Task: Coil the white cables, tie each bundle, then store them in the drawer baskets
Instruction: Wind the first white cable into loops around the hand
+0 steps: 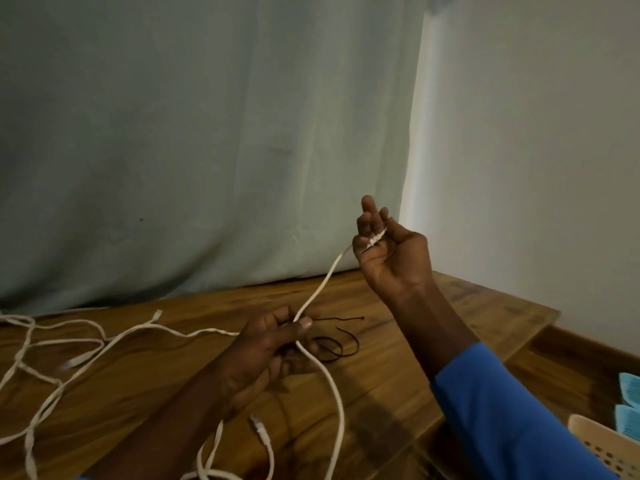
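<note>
A white cable runs taut from my left hand up to my right hand. My right hand is raised above the wooden table and pinches the cable's plug end between thumb and fingers. Lower down, my left hand grips the same cable between thumb and fingers just over the table. More loose white cables sprawl across the left and front of the table, one with a plug near the front. Thin dark ties lie on the table just right of my left hand.
A grey-green curtain hangs behind the table, with a white wall to its right. At the lower right stand a beige perforated basket and light blue items. The table's right edge drops to a wooden floor.
</note>
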`<state>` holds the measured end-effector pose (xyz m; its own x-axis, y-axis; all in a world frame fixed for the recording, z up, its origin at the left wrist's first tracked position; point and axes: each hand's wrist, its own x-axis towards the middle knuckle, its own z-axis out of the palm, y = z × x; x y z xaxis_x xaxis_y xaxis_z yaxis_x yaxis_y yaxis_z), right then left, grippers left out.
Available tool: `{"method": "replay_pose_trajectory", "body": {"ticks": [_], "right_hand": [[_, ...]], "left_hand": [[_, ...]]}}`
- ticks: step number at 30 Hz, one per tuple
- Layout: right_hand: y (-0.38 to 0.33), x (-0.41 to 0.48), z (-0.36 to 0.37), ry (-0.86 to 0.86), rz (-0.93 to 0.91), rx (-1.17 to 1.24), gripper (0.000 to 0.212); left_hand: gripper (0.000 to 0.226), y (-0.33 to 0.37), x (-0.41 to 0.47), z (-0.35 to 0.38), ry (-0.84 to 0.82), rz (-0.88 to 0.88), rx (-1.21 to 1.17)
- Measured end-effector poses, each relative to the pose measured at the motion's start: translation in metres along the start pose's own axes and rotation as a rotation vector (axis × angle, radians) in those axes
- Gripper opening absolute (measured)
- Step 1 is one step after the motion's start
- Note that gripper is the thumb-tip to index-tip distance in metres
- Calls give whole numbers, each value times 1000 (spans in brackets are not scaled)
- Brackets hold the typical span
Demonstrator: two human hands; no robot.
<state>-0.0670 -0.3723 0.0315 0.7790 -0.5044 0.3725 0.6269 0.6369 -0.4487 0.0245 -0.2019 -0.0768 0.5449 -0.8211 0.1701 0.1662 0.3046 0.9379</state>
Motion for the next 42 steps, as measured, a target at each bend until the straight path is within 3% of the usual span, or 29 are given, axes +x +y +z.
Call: {"method": "replay_pose_trajectory", "body": {"ticks": [4,7,10,14,17,20,24,27,31,33,36,42], "right_hand": [[9,12,-5,59,-171,-216,19],[25,12,-23,46,-450,-865,21],[36,10,-54,-208,-643,-1512,20],[38,2,-77,-436,-649,-1972,11],[36,-7,-84,-482,-517,-2041,11],[38,-17,-88,-480,-322,-1892,16],[50,-39,-81,-285,27,-1311,38],[57,-48,-72,-314,287,-1065,50],[72,-44,-71,-312,601,-518,48],[80,-42,-76,-312,627,-306,45],[89,-35,-89,-175,500,-88,43],[96,-12,-116,123,270,28,36]], "left_hand": [[38,-9,0,14,-31,-103,-109],[25,-16,5,20,60,-93,-41],[23,-11,6,18,72,-85,97],[30,-3,0,12,-96,-111,313],[27,-8,6,4,1,43,444],[18,-8,7,2,182,224,411],[5,-5,10,-3,376,394,424],[11,-4,10,-3,433,437,420],[18,0,8,-2,443,441,374],[16,0,8,-6,438,390,388],[10,-4,7,-12,372,191,303],[19,-6,5,-22,57,-235,13]]}}
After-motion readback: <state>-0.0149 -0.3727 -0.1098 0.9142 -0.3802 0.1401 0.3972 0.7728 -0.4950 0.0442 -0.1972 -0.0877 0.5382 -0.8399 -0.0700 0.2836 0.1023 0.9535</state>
